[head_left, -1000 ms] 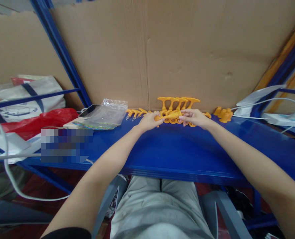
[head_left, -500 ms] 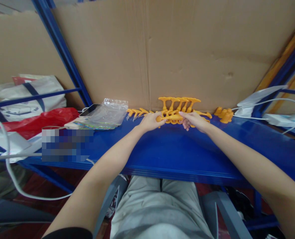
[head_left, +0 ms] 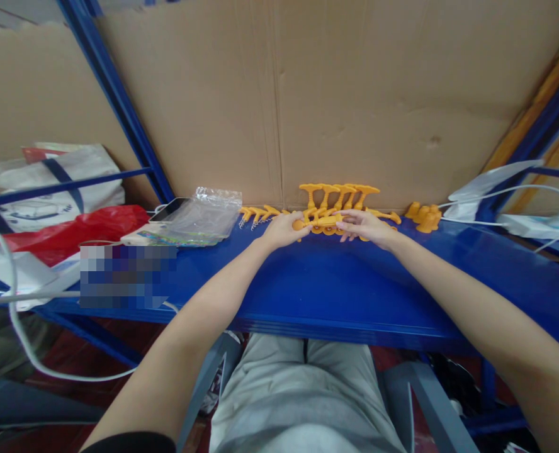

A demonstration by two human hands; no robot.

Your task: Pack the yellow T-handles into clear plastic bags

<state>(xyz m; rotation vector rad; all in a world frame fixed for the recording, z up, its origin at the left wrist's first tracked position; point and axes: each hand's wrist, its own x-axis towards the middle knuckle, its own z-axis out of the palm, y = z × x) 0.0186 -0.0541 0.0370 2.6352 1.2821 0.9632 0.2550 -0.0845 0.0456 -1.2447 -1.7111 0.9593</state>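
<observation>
My left hand (head_left: 282, 230) is closed round the left end of a yellow plastic part (head_left: 325, 222), which lies level above the back of the table and has a rounded end by my thumb. At its other end, the thumb and fingers of my right hand (head_left: 367, 228) pinch it, with the lower fingers loosely curled. Just behind stand several yellow T-shaped handles (head_left: 340, 196) in a row. Below and around the held part show yellow ring-like pieces (head_left: 329, 230), partly hidden by it. Left of my left hand lie yellow pieces with metal spirals (head_left: 260, 214).
A group of yellow knobby pieces (head_left: 423, 216) stands at the right by a white cable. Clear plastic bags (head_left: 204, 217), a red bag (head_left: 81, 229) and a white cloth bag (head_left: 57, 189) are at the left. Cardboard (head_left: 355, 94) backs the blue table (head_left: 317, 289).
My right hand's fingers have shifted slightly left and turned about the right end of the yellow part. The left hand keeps its hold.
</observation>
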